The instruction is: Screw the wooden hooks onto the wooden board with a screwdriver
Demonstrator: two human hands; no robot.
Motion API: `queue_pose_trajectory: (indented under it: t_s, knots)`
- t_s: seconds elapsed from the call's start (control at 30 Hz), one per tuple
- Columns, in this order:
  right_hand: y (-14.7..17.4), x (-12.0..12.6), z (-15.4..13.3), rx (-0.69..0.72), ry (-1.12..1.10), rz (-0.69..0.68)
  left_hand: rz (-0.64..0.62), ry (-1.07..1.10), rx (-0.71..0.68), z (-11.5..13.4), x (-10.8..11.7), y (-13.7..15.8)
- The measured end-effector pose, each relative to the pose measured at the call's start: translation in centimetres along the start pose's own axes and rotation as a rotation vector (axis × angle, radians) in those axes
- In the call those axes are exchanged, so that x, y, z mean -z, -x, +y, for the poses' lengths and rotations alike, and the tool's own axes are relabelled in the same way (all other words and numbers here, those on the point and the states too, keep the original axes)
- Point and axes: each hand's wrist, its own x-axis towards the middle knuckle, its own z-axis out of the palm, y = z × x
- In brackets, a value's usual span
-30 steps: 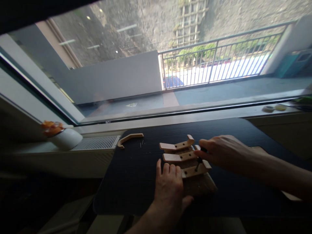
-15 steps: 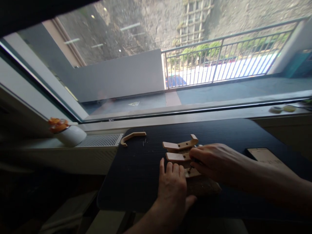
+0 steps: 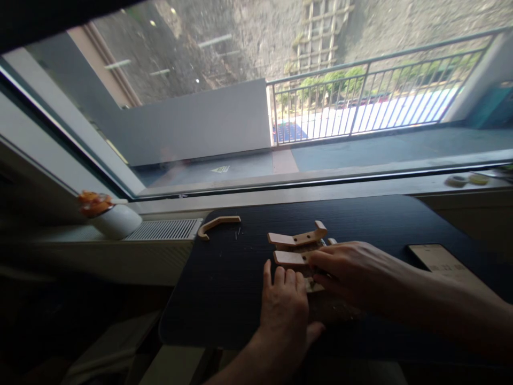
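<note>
My right hand (image 3: 344,267) is closed in a pinch over the wooden pieces, around a slim dark tool that my fingers mostly hide. Under it lies a bent wooden piece (image 3: 312,286), partly covered by both hands. My left hand (image 3: 282,305) rests palm down on that piece's left end, fingers spread and thumb out to the right. Beyond the fingertips are a second bent wooden piece (image 3: 289,258) and a farther hooked one (image 3: 298,239), both with dark holes. These pieces sit over a darker wooden base (image 3: 336,310), dim in shadow.
A loose wooden hook (image 3: 218,220) lies at the dark table's (image 3: 224,299) far left, beside thin metal bits (image 3: 238,233). A phone (image 3: 435,256) is under my right forearm's far side. A white pot (image 3: 116,220) stands by the radiator (image 3: 166,230); tape rolls (image 3: 457,181) sit on the sill.
My right hand has turned slightly and shifted a little, covering more of the nearest wooden piece. My left hand stays in place.
</note>
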Motion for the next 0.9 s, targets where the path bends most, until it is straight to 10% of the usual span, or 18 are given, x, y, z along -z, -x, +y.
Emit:
queue_pose_trajectory:
  t_s: [0.6,0.9]
  knots:
    - [-0.7,-0.3,1.9,0.057,0.042,0.057,0.042,0.004,-0.038,-0.2,-0.4,0.0]
    - [-0.2,-0.5,0.1,0.351,-0.095,0.072,0.082,0.044,-0.052,-0.3,-0.5,0.3]
